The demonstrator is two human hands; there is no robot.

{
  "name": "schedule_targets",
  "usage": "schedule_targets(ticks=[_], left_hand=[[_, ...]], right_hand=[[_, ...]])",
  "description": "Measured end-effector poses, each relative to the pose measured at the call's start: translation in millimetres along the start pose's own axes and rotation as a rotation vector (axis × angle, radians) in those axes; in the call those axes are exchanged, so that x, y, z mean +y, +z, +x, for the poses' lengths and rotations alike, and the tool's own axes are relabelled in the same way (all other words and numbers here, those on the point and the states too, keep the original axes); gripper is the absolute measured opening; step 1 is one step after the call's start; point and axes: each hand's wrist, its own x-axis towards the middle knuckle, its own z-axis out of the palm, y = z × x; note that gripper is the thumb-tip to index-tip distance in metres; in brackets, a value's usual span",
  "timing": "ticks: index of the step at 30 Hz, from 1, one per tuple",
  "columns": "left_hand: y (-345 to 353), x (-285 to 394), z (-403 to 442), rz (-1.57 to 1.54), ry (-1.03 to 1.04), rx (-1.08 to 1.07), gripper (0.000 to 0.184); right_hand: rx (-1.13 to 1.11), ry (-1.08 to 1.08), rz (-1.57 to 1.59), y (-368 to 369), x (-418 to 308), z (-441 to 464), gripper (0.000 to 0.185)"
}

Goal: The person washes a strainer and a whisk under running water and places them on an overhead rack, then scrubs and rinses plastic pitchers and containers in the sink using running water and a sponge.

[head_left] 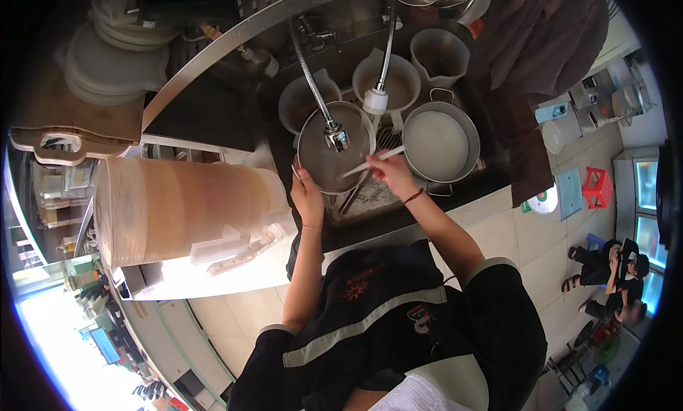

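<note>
My left hand [307, 196] grips the near-left rim of a round grey bowl [316, 151], its thumb along the edge and the other fingers partly hidden below. In my right hand [392, 175] is a slim white utensil [353, 170], its lower end reaching into the bowl; its exact kind is unclear. A metal tap head [336, 136] on a flexible hose hangs over the bowl. To the right of my right hand, a two-handled metal pot [472, 135] holds cloudy whitish liquid.
Several pitchers, including a translucent one [440, 55], line the back of the dark sink. A second hose with a white spray head [375, 100] hangs between. Left stands a large stack of clear containers [192, 212]; right, a brown cloth [523, 148]. People [612, 269] sit far right.
</note>
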Motion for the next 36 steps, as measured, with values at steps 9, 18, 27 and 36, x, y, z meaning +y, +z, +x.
schedule_targets(ticks=[9,18,27,36], left_hand=[[1,17,-8,0.039,0.022,0.106,0.042],[-2,12,-2,0.210,-0.187,-0.003,0.045],[12,-1,6,0.000,-0.138,0.094,0.041],[94,-47,45,0.489,-0.298,-0.520,0.052]], right_hand=[[0.333,-0.220,0.170,1,2,9,0.020],[0.236,-0.439,-0.005,-15,-46,31,0.019],[-0.111,0.167,-0.168,-28,-23,15,0.015],[0.012,-0.193,-0.547,-28,-1,36,0.020]])
